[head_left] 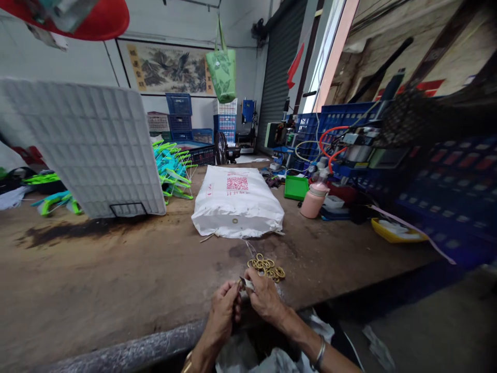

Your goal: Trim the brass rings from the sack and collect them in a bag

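My left hand [225,305] is closed near the front edge of the table, thumb and forefinger pinching a small brass-coloured piece, probably a ring, mostly hidden by the fingers. Close beside it, my right hand [267,299] grips a small knife-like tool [247,283] with a dark tip and a pale body. The tip points at the left fingertips. Just beyond the right hand lies a loose pile of brass rings [266,265]. Behind the pile sits a white woven sack [240,207] with red print, a single ring lying on its near side.
Left stands a grey ribbed plastic panel [89,150] beside green and blue hangers [173,168]. To the right are a pink bottle [313,201], a green tray [296,187], a yellow tray [399,231] and blue crates [446,191]. The wooden table [116,280] ends at a wrapped front edge.
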`<state>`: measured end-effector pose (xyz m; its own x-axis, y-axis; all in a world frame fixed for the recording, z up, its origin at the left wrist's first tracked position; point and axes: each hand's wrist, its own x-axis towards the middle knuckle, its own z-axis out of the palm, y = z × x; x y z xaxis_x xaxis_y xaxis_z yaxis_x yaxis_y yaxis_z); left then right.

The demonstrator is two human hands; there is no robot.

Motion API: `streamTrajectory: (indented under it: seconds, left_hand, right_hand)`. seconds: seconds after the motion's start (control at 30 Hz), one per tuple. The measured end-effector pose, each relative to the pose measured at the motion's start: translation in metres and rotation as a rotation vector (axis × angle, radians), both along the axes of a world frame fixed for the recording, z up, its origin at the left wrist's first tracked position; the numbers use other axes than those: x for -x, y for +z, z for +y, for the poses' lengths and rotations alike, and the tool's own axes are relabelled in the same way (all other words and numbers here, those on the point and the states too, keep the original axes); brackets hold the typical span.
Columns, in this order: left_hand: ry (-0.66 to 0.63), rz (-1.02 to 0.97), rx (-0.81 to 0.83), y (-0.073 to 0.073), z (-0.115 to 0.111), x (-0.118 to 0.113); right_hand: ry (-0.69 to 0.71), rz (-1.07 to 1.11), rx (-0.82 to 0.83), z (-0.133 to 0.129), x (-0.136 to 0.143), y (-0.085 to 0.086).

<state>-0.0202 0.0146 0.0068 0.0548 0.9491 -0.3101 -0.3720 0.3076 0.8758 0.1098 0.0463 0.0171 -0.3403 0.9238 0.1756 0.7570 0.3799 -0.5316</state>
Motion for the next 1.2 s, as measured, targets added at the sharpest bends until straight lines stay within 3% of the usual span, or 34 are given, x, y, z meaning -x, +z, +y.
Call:
streamTrajectory:
  seconds: [0.13,0.27,0.37,0.5,0.67,1.07,1.2]
  left_hand:
    - [0.032,0.153,-0.053,0.005,-0.006,-0.005]
    - [0.062,0.394,-0.223,0.020,-0.018,-0.017]
    - [0.057,0.445,-0.280,0.030,-0.028,-0.028]
    - [0.012,0.385,-0.164,0.033,-0.041,-0.042]
    - [-0.055,0.268,-0.023,0.025,-0.049,-0.050]
    - [-0.094,0.098,0.030,0.005,-0.056,-0.049]
    - [-0.081,0.040,0.039,0.005,-0.057,-0.049]
  right_hand:
    - [-0.007,0.211,0.069,-0.004,-0.004,0.006]
    - [0.001,0.435,0.241,-0.009,-0.014,0.013]
    - [0.048,0.519,0.331,-0.014,-0.024,0.013]
    - [0.040,0.609,0.407,-0.025,-0.038,0.008]
    - [0.025,0.617,0.428,-0.036,-0.048,0.005]
    - [0.060,0.613,0.486,-0.045,-0.053,-0.006]
    - [0.075,0.632,0.524,-0.045,-0.052,-0.004]
